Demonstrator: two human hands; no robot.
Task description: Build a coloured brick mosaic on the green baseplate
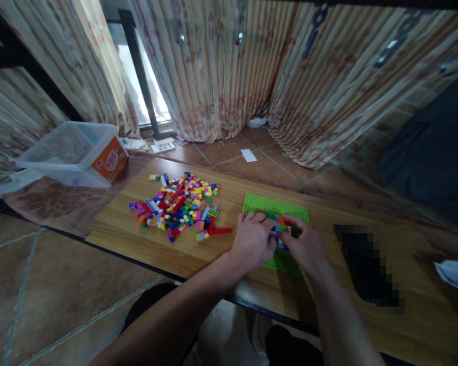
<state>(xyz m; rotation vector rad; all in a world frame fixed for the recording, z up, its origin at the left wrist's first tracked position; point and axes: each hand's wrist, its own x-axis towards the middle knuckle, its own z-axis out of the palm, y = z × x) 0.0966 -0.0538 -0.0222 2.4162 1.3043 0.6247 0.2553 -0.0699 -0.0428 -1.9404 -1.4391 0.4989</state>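
Observation:
A green studded baseplate (295,207) lies on the wooden table in front of me. On it stands a small multicoloured build of toy bricks (281,224), partly covered by my hands. My left hand (253,237) grips the build from its left side, fingers curled. From the right, my right hand (306,243) has its thumb and fingers closed on the same build. The exact bricks under my fingertips are hidden. To the left, a loose heap of toy bricks (181,206) in many colours is spread out, with long red bricks (221,231) at its near right edge.
A clear plastic bin (66,152) with an orange label stands beyond the table's left end. At the right of the wooden table (137,254) lies a dark, partly pixelated flat object (366,269). Striped curtains (221,76) hang behind, and white paper (249,155) lies beyond the table.

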